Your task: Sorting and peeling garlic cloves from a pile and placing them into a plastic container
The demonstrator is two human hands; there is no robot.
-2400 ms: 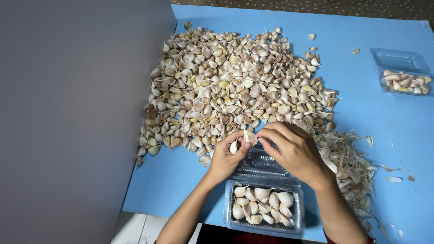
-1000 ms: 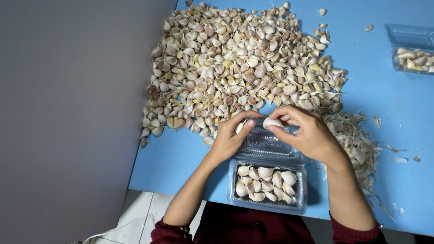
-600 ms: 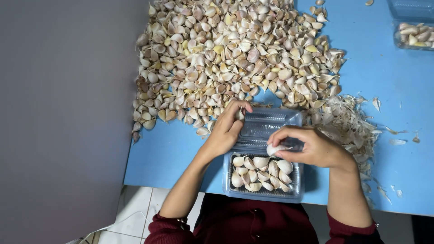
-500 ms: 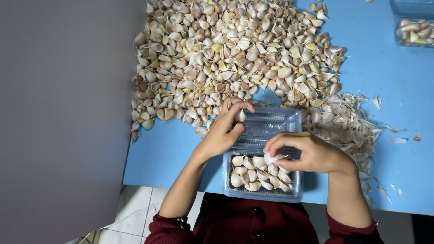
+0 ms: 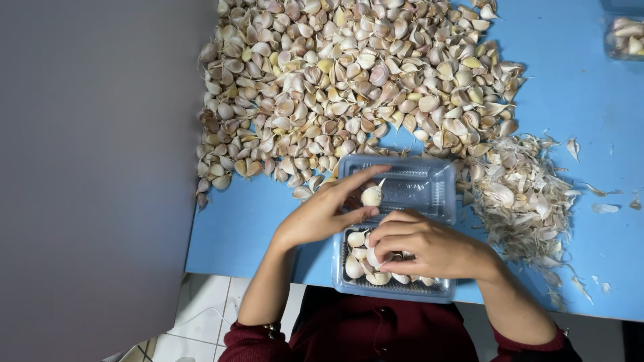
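Observation:
A large heap of unpeeled garlic cloves (image 5: pixel 355 87) covers the blue table (image 5: pixel 577 100). Near the front edge stands a clear plastic clamshell box (image 5: pixel 402 184), its lid lying open on the far side and its base holding peeled cloves (image 5: pixel 354 265). My left hand (image 5: pixel 322 214) pinches one garlic clove (image 5: pixel 371 195) over the box's hinge. My right hand (image 5: pixel 422 245) reaches down into the base with its fingertips on a peeled clove there.
A pile of papery garlic skins (image 5: pixel 523 194) lies to the right of the box. Another clear box with cloves (image 5: pixel 625 37) sits at the far right corner. A grey wall panel (image 5: pixel 94 167) borders the table on the left.
My right hand has come down from the heap's edge into the box base with a peeled clove. My left hand has stayed by the lid, holding a clove.

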